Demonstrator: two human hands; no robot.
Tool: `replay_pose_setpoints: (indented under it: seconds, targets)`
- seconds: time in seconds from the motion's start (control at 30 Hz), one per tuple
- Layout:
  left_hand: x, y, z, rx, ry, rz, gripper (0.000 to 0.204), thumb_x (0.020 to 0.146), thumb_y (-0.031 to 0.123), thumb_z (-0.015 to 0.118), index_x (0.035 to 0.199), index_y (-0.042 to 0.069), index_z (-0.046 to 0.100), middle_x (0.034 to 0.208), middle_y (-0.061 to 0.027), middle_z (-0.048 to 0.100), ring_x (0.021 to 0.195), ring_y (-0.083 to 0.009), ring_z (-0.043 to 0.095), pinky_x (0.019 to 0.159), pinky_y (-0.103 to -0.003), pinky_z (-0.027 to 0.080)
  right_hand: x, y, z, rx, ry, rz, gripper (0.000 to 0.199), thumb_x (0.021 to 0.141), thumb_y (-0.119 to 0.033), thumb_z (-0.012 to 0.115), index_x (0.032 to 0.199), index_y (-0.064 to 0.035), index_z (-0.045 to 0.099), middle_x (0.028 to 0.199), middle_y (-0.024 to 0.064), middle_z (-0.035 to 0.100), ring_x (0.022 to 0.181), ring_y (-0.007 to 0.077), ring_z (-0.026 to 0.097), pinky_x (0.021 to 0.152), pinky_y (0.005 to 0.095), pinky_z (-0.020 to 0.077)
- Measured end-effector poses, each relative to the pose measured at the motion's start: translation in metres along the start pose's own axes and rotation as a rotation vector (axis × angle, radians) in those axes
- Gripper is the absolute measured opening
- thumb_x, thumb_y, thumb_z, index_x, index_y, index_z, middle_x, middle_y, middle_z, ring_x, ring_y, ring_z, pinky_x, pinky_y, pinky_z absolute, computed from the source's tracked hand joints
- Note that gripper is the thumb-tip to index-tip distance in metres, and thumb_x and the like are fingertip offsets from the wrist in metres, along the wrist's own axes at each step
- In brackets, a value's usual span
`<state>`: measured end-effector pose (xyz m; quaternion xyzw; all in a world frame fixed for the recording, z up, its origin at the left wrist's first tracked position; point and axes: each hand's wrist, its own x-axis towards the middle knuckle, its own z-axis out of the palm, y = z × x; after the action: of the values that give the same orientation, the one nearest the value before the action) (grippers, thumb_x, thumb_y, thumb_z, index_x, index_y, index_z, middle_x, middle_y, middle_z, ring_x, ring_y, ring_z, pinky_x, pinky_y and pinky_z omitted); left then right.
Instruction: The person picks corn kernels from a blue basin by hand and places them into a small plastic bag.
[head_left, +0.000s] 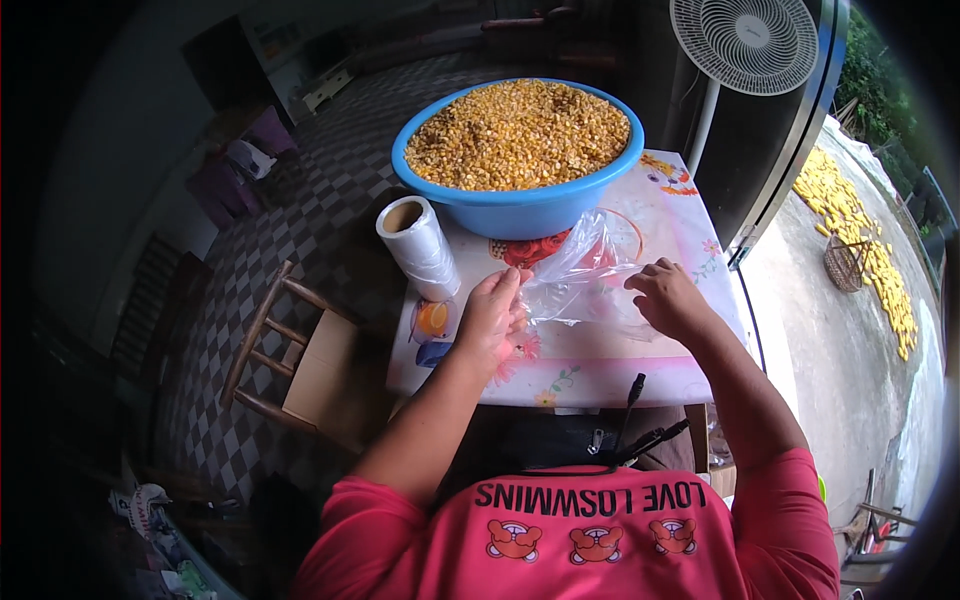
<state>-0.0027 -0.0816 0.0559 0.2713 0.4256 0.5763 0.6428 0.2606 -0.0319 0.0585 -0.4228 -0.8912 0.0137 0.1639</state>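
Note:
A clear plastic bag (pixel 580 275) stretches between my two hands above the table. My left hand (pixel 494 315) pinches its left edge between thumb and fingers. On the other side, my right hand (pixel 672 298) has its fingers curled on the bag's right edge. Just beyond the bag stands a large blue basin (pixel 520 203), heaped with yellow corn kernels (pixel 518 135). To the left of the basin, a roll of clear plastic bags (pixel 424 255) is upright, slightly tilted in the picture, with its brown cardboard core showing on top.
A flowered tablecloth (pixel 600 375) covers the table. To the left is a wooden chair (pixel 325 365) on a checkered floor (pixel 215 370). A white fan (pixel 745 45) stands behind the table's right corner. Outside the doorway, corn cobs (pixel 860 240) are spread beside a woven basket (pixel 845 265).

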Motion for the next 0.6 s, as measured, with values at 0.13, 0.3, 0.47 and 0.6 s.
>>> replay_pose_setpoints:
  seconds: [0.13,0.3,0.47,0.6]
  targets:
    - [0.012,-0.010,-0.007,0.492,-0.058,0.028,0.035,0.086,0.039,0.060,0.092,0.004,0.057,0.071,-0.0005,0.046,0.052,-0.0104,0.042,0.047,-0.025,0.036,-0.008,0.012,-0.015,0.016,0.061,-0.002,0.027,0.075,0.006,0.053,0.096,-0.0047,0.066,0.089,0.0107,0.061,0.088,0.0272,0.053,0.080,0.0349,0.0441]
    - [-0.012,-0.014,0.007,1.659,-0.111,0.672,0.038,0.080,0.039,0.065,0.091,0.003,0.058,0.088,-0.0117,0.056,0.075,-0.0321,0.059,0.065,-0.043,0.047,-0.012,0.013,-0.023,0.013,0.081,-0.055,0.026,0.074,0.007,0.055,0.094,-0.0050,0.067,0.090,0.0094,0.061,0.088,0.0253,0.052,0.080,0.0330,0.0431]
    - [-0.001,-0.011,-0.006,1.335,-0.246,0.263,0.028,0.086,0.032,0.058,0.084,0.004,0.057,0.075,-0.0053,0.053,0.061,-0.0206,0.056,0.056,-0.034,0.045,-0.014,0.016,-0.035,-0.058,0.108,-0.156,0.020,0.068,0.005,0.056,0.083,-0.0035,0.067,0.091,0.0086,0.062,0.094,0.0250,0.052,0.085,0.0344,0.0402]
    - [-0.009,-0.003,0.006,0.602,-0.293,-0.201,0.025,0.090,0.028,0.053,0.077,0.007,0.053,0.065,0.0011,0.045,0.049,-0.0069,0.042,0.044,-0.023,0.034,-0.009,0.015,-0.056,-0.086,0.102,-0.162,0.012,0.068,0.004,0.056,0.075,-0.0024,0.065,0.092,0.0084,0.064,0.100,0.0266,0.052,0.092,0.0378,0.0368]
